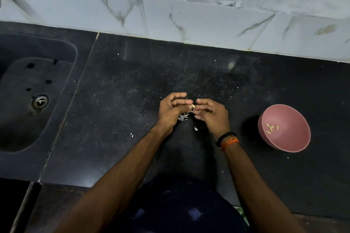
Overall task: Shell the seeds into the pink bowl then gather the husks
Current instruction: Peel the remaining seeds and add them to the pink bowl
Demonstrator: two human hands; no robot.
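1. Nearest the camera, the two forearms reach forward over the dark tabletop (pixel 117 138) and meet at mid-frame; the right wrist wears a black and an orange band (pixel 227 139).
2. A loose husk (pixel 196 128) lies on the tabletop just below the right hand, with a smaller fleck (pixel 132 134) to the left of it, apart from the pile.
3. The husks (pixel 183 117) sit in a small pale pile under and between the hands, partly hidden by the left hand (pixel 171 108).
4. The left hand's fingers (pixel 181 102) are curled inward, and the seed (pixel 193 106) is pinched at their tips. It looks pale and small; its long axis seems to run roughly up the frame, but it is too small to be sure.
5. The right hand (pixel 212 114) faces it, its fingers (pixel 200 107) curled narrow with the tips touching or just beside the seed. I cannot tell whether they grip it too or only pick at its shell.
6. So the seed lies between the two sets of fingertips, above the pile. Any shell that comes off should drop onto the pile.
7. The bowl (pixel 295 143) stands well apart to the right, tilted toward the camera, with a few kernels (pixel 271 128) inside. The right hand is nearer to it, so I judge that hand suits the carry across.
8. Farthest left lies the sink (pixel 22 119), and the tiled wall (pixel 189 19) stands behind.
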